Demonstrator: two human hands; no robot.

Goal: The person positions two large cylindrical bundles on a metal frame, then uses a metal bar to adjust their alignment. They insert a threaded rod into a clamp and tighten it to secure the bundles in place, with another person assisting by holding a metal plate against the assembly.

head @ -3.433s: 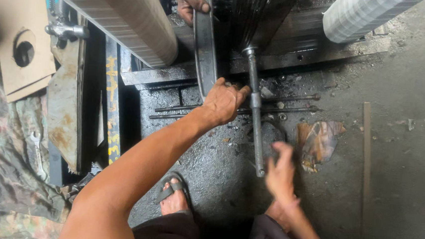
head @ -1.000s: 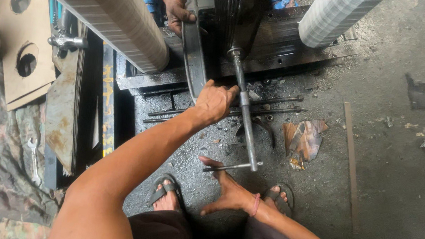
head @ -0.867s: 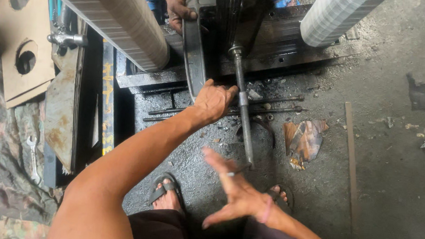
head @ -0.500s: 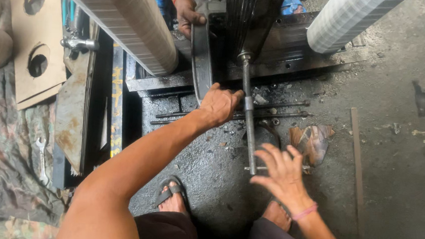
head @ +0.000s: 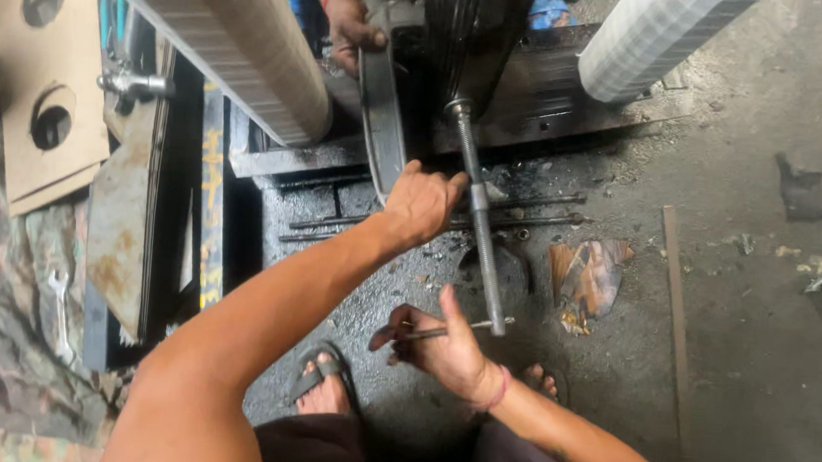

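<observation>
My left hand [head: 421, 203] rests on the edge of a dark curved metal plate [head: 381, 113], its fingers against a long threaded rod [head: 475, 216] that runs from the black machine [head: 463, 32] down toward me. My right hand [head: 441, 349] is closed around a thin cross bar [head: 452, 330] at the rod's near end. Another person's hand [head: 353, 29] with a red wristband grips the plate's far end.
A large cardboard roll [head: 241, 36] lies at upper left and a white ribbed roll [head: 651, 40] at upper right. Loose rods [head: 431, 221] lie on the greasy floor. A torn wrapper [head: 586, 277], a thin stick [head: 673, 317], cardboard with holes [head: 41, 80] and my sandalled foot [head: 321, 389] are nearby.
My right hand swung from open above the floor to the rod's near end and closed on the thin cross bar. My left hand stayed on the plate.
</observation>
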